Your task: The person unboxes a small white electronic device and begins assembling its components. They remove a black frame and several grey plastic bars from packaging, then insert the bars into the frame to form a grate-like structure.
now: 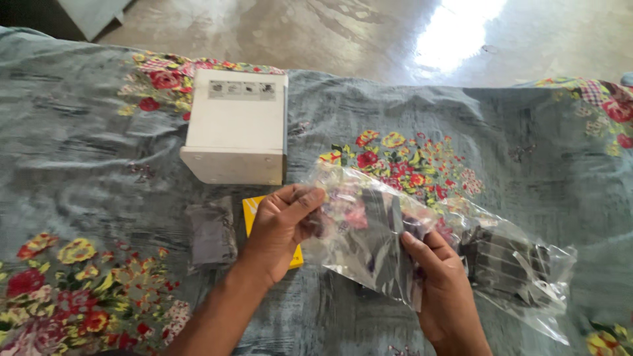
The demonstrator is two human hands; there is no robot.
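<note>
Two bare hands reach up from the bottom edge, both on one clear plastic bag held just above a bed covered in a grey-blue floral bedspread. Nearest is the right hand, thumb lying on top of the bag's middle and fingers tucked beneath, so its grip is pressed together on the plastic. The left hand pinches the bag's left end, thumb over curled fingers, at what looks like the mouth.

Inside the bag, towards its right end, sits a dark ribbed item; its exact kind cannot be told through the crinkled film. It appears to be inside the bag, not out of it, and whether the mouth is sealed or parted cannot be told. So the handling seems to be at an early stage.

Counted: two hands, one clear bag, one dark item within it. Behind the left hand lies one yellow flat packet, partly hidden by the wrist. Just beside it, to the left, lies one small grey pouch. Farther back stands one white box, apart from the hands.
</note>
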